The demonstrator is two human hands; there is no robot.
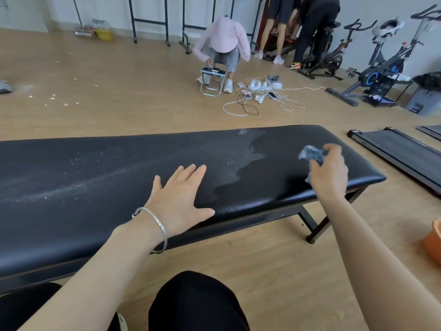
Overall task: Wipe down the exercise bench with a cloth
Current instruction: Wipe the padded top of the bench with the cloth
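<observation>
A long black padded exercise bench (95,192) runs across the view in front of me. White dust streaks its left and middle parts; the right end looks darker and cleaner. My left hand (177,199) lies flat on the pad near its front edge, fingers spread, a silver bangle on the wrist. My right hand (330,174) hovers over the bench's right end and grips a crumpled blue cloth (311,154), which is blurred.
An orange basin (434,240) sits on the floor at the right edge. A flat black treadmill deck (396,151) lies beyond the bench's right end. Further off, a crouching person (222,46) by a folding stool, tangled cables (260,96) and exercise bikes (381,75).
</observation>
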